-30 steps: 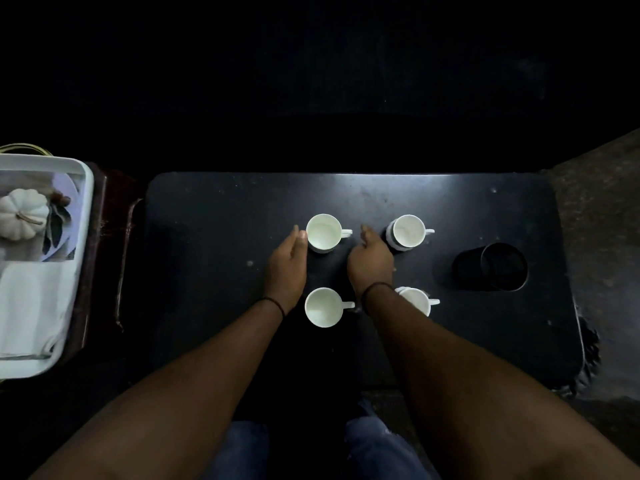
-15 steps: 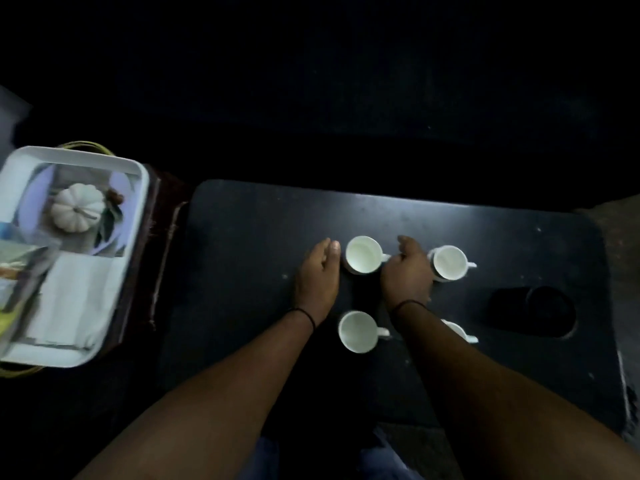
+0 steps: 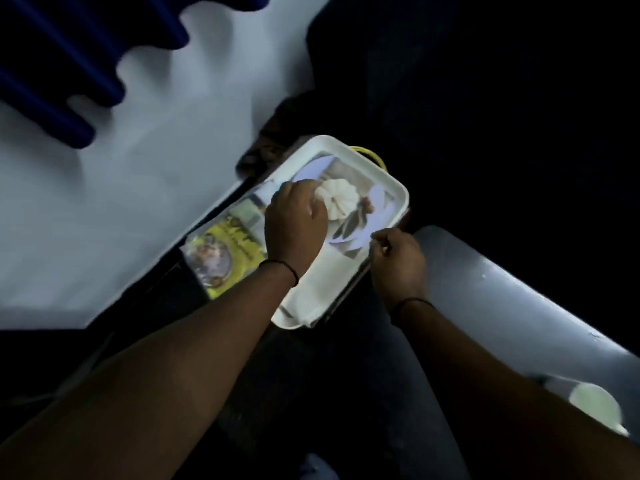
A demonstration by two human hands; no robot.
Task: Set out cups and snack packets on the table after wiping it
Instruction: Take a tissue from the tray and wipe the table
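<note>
A white tray [image 3: 391, 183] with a pumpkin picture on its floor lies in the middle of the head view. A yellow snack packet [image 3: 228, 254] lies across the tray's left side and sticks out over the rim. My left hand [image 3: 294, 223] is over the tray, fingers curled downward beside the packet; blur hides whether it grips anything. My right hand [image 3: 398, 261] is at the tray's right rim with its fingers pinched on the edge. One white cup [image 3: 595, 405] shows at the lower right on the dark table [image 3: 502, 299].
A folded white cloth [image 3: 311, 289] lies in the near end of the tray. A pale floor [image 3: 138, 168] and a dark blue curtain [image 3: 69, 64] fill the upper left. The tray rests on a dark stand beside the table's left end.
The view has swung left from the cups to the tray. Both hands left the cups and moved to the tray, the left over it and the right to its rim.
</note>
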